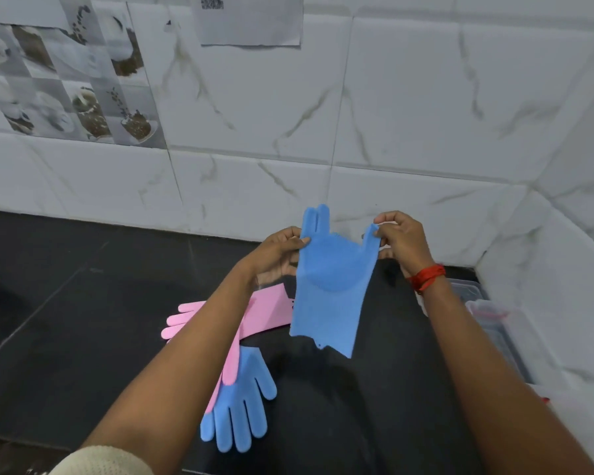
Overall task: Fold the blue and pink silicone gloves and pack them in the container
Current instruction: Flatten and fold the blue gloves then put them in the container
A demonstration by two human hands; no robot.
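Observation:
I hold a blue silicone glove (330, 289) up in the air above the black counter, cuff hanging down. My left hand (278, 253) pinches its finger side and my right hand (403, 240) pinches its thumb. A second blue glove (240, 402) lies flat on the counter, fingers toward me. Pink gloves (268, 311) lie beside and partly under it, crossed by my left forearm. The clear plastic container (501, 330) stands at the right against the wall, partly hidden by my right arm.
The black counter (66, 320) runs left and toward me. White marble-look tiled walls close the back and right side, forming a corner behind the container. A paper sheet (251, 22) is stuck on the back wall.

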